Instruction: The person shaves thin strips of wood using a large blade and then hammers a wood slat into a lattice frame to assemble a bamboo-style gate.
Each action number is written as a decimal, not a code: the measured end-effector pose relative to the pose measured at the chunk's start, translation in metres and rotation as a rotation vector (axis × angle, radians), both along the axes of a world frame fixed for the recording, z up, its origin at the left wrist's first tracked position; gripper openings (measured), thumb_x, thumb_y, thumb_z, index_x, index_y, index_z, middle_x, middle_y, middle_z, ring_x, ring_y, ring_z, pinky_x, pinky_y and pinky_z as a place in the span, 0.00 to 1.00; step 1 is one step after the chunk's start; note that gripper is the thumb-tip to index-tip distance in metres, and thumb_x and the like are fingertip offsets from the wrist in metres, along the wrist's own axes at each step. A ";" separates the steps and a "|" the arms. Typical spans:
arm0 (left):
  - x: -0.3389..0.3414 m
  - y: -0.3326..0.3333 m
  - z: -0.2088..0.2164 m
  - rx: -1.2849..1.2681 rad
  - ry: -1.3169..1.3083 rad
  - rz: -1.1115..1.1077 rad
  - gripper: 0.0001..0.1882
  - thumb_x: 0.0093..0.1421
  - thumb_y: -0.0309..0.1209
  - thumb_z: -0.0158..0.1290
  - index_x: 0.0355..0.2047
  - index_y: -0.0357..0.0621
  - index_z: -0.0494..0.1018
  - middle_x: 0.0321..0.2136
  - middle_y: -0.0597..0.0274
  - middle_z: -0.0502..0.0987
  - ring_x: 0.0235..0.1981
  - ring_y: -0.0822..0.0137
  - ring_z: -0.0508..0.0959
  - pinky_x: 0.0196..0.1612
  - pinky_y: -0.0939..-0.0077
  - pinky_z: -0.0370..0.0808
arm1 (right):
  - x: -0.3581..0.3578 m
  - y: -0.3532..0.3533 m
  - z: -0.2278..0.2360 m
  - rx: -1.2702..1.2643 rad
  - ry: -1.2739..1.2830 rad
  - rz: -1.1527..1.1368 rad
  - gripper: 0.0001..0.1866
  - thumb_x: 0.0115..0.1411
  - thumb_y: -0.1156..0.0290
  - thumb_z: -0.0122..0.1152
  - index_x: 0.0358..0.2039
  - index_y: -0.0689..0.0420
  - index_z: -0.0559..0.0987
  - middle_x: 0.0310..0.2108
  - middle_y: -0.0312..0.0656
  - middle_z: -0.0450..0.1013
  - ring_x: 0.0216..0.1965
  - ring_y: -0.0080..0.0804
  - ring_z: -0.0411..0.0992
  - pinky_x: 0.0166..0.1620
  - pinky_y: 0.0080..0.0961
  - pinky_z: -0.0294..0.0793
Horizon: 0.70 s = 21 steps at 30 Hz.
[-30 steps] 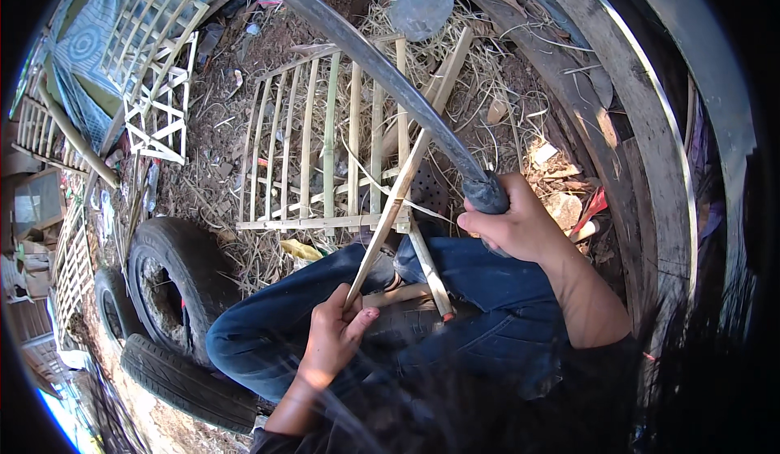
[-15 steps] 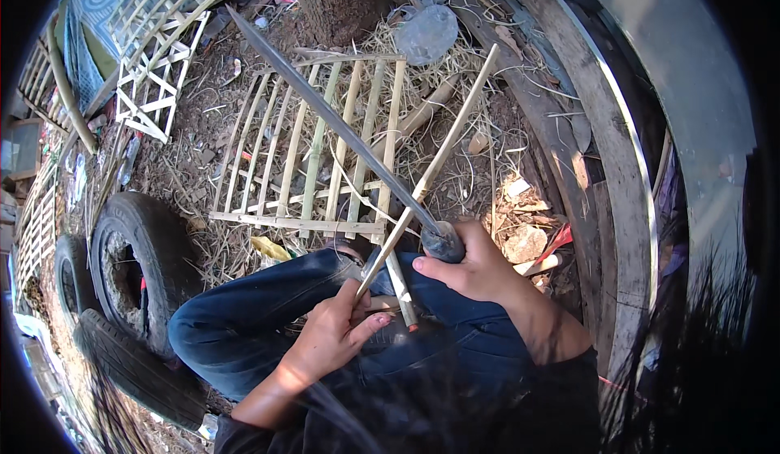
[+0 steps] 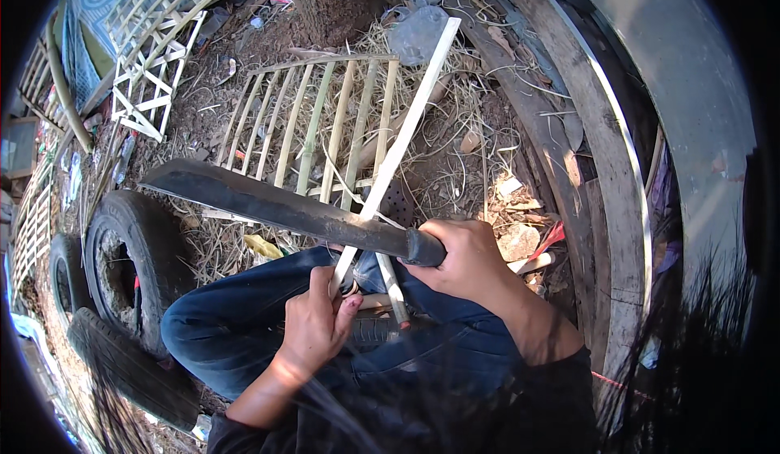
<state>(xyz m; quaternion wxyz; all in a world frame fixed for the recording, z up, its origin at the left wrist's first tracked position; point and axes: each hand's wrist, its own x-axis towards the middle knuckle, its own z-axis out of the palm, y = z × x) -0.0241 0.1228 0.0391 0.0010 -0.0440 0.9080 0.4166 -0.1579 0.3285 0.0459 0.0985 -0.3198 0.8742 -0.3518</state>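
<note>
While the right hand wraps its fingers round the dark handle of a machete, the left hand grips the near end of a pale strip between thumb and curled fingers. The strip slants away to the far right, and the blade lies across it, pointing left; whether the edge touches it, I cannot tell. The strip looks light and stiff, perhaps a little springy, with edges likely to splinter — best held at that near end, well below the blade. The machete looks heavy toward its broad tip, so a firm grasp of the handle suits it. Another stick leans between the legs in blue jeans. Farther out lie a slatted frame on straw, worn tyres at left — and weathered boards at right.
</note>
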 end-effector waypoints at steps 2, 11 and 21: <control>0.002 0.000 -0.001 -0.039 -0.011 0.005 0.24 0.60 0.44 0.55 0.42 0.36 0.62 0.20 0.48 0.75 0.21 0.46 0.77 0.23 0.59 0.73 | 0.001 0.000 0.004 0.011 0.028 -0.005 0.18 0.42 0.61 0.73 0.30 0.57 0.78 0.23 0.44 0.76 0.27 0.44 0.76 0.32 0.37 0.75; 0.005 -0.006 0.005 -0.023 -0.050 -0.025 0.29 0.55 0.47 0.60 0.41 0.35 0.64 0.19 0.48 0.74 0.22 0.47 0.78 0.23 0.62 0.74 | -0.007 0.001 0.005 0.020 0.265 -0.010 0.16 0.37 0.66 0.72 0.26 0.56 0.76 0.23 0.43 0.75 0.26 0.42 0.76 0.32 0.35 0.74; -0.003 -0.005 0.015 0.181 -0.050 0.051 0.06 0.65 0.26 0.46 0.40 0.36 0.66 0.19 0.45 0.74 0.23 0.42 0.77 0.24 0.61 0.71 | -0.024 0.013 0.000 0.073 0.482 -0.101 0.21 0.25 0.71 0.70 0.25 0.55 0.75 0.23 0.38 0.74 0.26 0.40 0.74 0.32 0.33 0.70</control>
